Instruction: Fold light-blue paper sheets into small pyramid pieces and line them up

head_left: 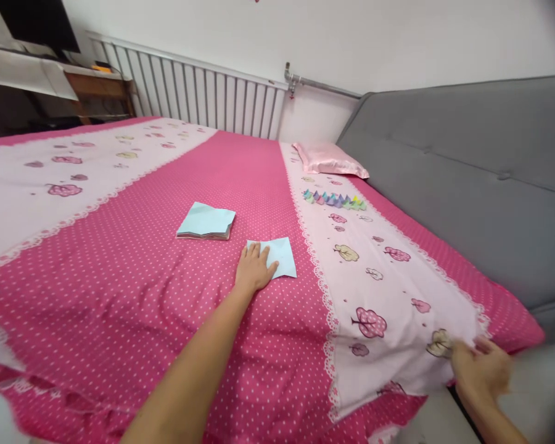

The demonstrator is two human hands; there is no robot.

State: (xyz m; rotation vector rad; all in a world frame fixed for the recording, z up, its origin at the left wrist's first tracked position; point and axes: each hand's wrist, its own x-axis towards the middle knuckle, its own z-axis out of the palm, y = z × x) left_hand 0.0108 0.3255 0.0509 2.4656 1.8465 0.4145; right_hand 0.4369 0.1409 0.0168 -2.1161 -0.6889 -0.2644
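My left hand (254, 267) lies flat with its fingers spread on a light blue paper sheet (283, 258), holding it down against the pink dotted bedspread (277, 333). The sheet shows faint crease lines. A stack of square papers (206, 220), light blue on top, lies just beyond and to the left of that hand. Low at the right, my right hand (483, 370) is by the edge of the bed, close to the white printed band of the bedspread. It is blurred, and I cannot make out whether its fingers grip the cloth.
A row of folded multicoloured paper pieces (334, 200) lies on the white band. Beyond it is a pink pillow (330, 160) near the grey padded headboard (462, 142). A radiator (198, 86) lines the wall, and a desk with a monitor (39, 24) stands at the far left.
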